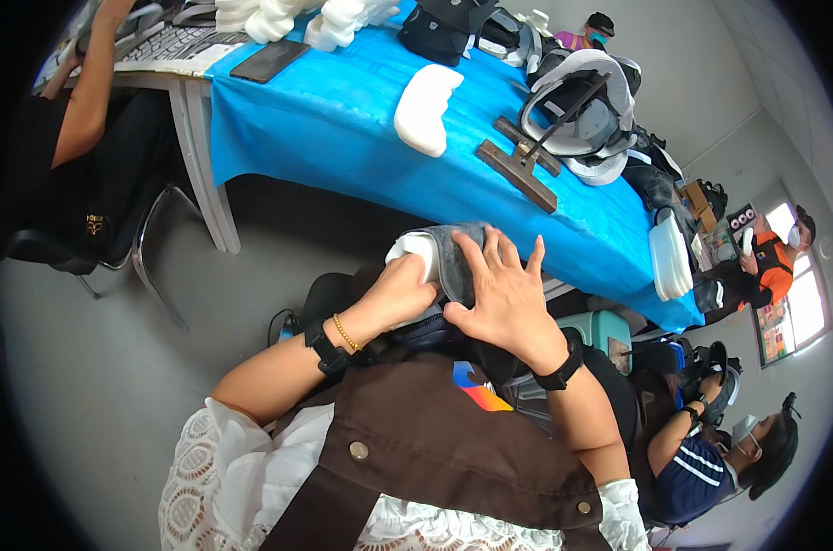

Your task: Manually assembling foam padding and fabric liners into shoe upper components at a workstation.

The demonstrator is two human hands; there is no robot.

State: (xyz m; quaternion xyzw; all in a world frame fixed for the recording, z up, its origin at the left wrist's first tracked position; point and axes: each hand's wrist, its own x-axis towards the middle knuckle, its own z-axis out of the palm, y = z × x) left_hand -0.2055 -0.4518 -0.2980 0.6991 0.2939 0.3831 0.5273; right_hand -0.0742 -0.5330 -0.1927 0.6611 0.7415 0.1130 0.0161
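Brown apron is closest, and just past it, before the blue table, the left hand is curled around a white pad. Grey cloth touches the pad's right side, its long way pointing from the belly to the table. The right hand is nearer the cloth, fingers spread wide, touching its right edge.

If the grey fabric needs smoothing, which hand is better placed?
Probably the right hand: its fingers are spread at the grey fabric, while the left hand is curled against the white pad.
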